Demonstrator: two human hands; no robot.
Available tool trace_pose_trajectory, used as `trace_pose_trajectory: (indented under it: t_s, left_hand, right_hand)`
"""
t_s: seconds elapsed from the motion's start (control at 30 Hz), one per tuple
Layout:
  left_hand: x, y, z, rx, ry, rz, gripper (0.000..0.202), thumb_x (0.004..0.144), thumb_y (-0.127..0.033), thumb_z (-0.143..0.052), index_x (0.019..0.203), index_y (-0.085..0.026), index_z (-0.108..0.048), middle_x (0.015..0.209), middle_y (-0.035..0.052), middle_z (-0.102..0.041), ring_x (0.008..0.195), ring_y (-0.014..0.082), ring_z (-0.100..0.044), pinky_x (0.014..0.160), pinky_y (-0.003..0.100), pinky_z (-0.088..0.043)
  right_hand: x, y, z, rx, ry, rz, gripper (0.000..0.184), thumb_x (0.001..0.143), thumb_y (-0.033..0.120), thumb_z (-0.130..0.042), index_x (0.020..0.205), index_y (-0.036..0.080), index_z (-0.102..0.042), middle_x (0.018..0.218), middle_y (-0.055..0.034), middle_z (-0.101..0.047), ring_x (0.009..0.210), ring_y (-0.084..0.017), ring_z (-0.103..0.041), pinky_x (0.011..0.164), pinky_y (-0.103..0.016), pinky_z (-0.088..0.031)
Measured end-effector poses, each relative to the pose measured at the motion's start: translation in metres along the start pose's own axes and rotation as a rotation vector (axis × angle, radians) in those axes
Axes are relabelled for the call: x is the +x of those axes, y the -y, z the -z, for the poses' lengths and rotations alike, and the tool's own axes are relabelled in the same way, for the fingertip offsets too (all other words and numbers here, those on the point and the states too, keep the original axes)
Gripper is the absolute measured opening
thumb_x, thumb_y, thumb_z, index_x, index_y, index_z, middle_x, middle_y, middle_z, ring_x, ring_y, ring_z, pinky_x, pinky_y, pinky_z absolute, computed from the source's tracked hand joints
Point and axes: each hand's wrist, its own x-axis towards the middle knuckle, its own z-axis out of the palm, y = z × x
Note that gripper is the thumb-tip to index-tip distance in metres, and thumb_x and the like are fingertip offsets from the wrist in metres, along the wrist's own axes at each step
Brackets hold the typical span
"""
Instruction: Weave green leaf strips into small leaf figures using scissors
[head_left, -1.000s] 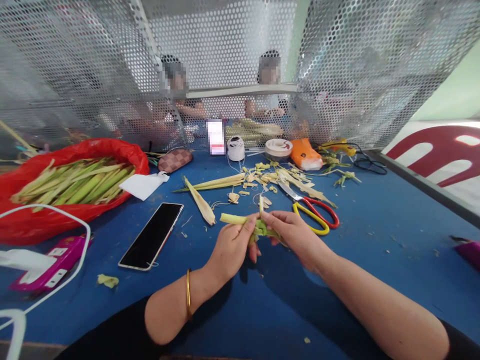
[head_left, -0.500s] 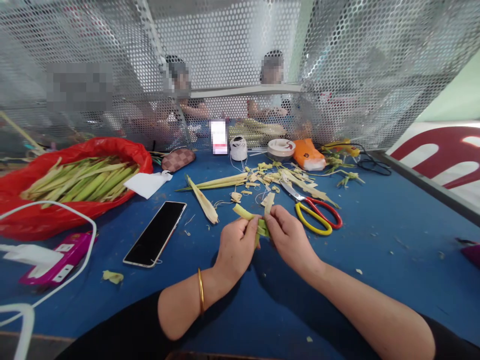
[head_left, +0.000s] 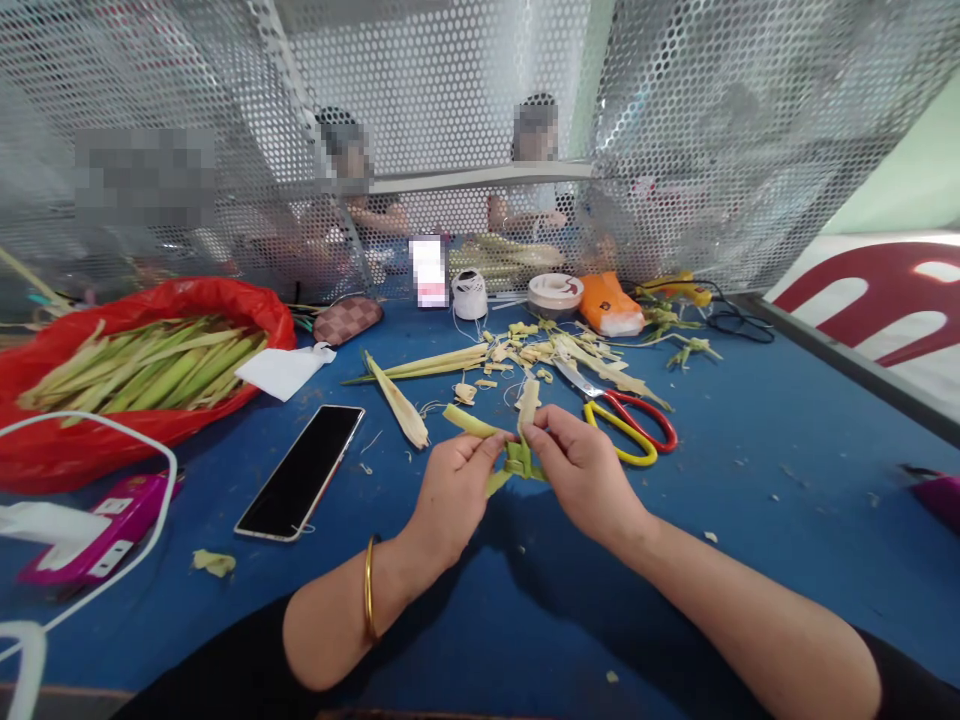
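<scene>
My left hand (head_left: 454, 490) and my right hand (head_left: 581, 472) meet over the blue table (head_left: 525, 600), both pinching a small folded piece of green palm-leaf strips (head_left: 516, 458). One strip end sticks out to the upper left, another points up between my fingertips. A gold bangle (head_left: 368, 602) sits on my left wrist. Red-and-yellow scissors (head_left: 622, 420) lie just beyond my right hand. A loose leaf strip (head_left: 397, 402) lies ahead of my left hand.
A red bag (head_left: 52, 440) of green leaf strips sits at left, a black phone (head_left: 304, 470) nearby, a pink power strip (head_left: 105, 525) with white cable at far left. Leaf cuttings (head_left: 540, 352), a thread spool (head_left: 470, 295), tape (head_left: 555, 294) and an orange packet (head_left: 611, 305) lie farther back. People sit behind the perforated metal screen (head_left: 465, 90).
My hands have kept working the folded strips, shifting slightly forward and turning the piece; the upright strip end now stands between my fingertips.
</scene>
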Motion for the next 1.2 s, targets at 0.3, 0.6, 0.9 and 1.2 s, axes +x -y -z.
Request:
trace_pose_trajectory:
  t_s: [0.3, 0.6, 0.9, 1.2]
  left_hand:
    - [0.006, -0.015, 0.013, -0.04, 0.206, 0.144, 0.029, 0.076, -0.042, -0.066, 0.067, -0.016, -0.059, 0.045, -0.0079, -0.036, 0.037, 0.0035, -0.025, 0.038, 0.022, -0.014]
    - [0.011, -0.016, 0.019, -0.002, 0.309, 0.129, 0.031, 0.079, -0.045, -0.063, 0.07, -0.016, -0.057, 0.04, -0.0094, -0.038, 0.032, 0.0033, -0.028, 0.036, 0.02, -0.018]
    - [0.012, -0.01, 0.023, -0.076, 0.43, 0.304, 0.034, 0.076, -0.047, -0.068, 0.09, -0.017, -0.061, 0.074, -0.002, -0.06, 0.052, 0.009, -0.057, 0.056, 0.026, -0.049]
    - [0.011, -0.012, 0.022, -0.146, 0.463, 0.213, 0.036, 0.066, -0.023, -0.077, 0.097, -0.016, -0.063, 0.088, 0.0041, -0.066, 0.077, 0.0159, -0.066, 0.077, 0.03, -0.05]
  right_hand:
    - [0.01, 0.005, 0.013, 0.219, 0.248, -0.072, 0.024, 0.085, 0.038, -0.055, 0.069, 0.019, -0.053, 0.065, 0.0033, -0.045, 0.06, -0.011, -0.038, 0.052, -0.023, -0.032]
    - [0.01, 0.002, 0.008, 0.451, 0.255, -0.15, 0.02, 0.079, 0.039, -0.064, 0.078, 0.02, -0.06, 0.071, 0.0008, -0.056, 0.067, -0.014, -0.051, 0.059, -0.025, -0.044]
    - [0.005, -0.014, -0.002, 0.221, 0.098, -0.003, 0.019, 0.087, 0.035, -0.054, 0.074, 0.021, -0.055, 0.068, 0.0023, -0.051, 0.068, -0.015, -0.048, 0.062, -0.026, -0.04]
    - [0.005, -0.012, -0.003, 0.179, 0.024, 0.001, 0.024, 0.087, 0.038, -0.053, 0.072, 0.02, -0.053, 0.067, 0.0024, -0.05, 0.062, -0.013, -0.041, 0.056, -0.025, -0.035]
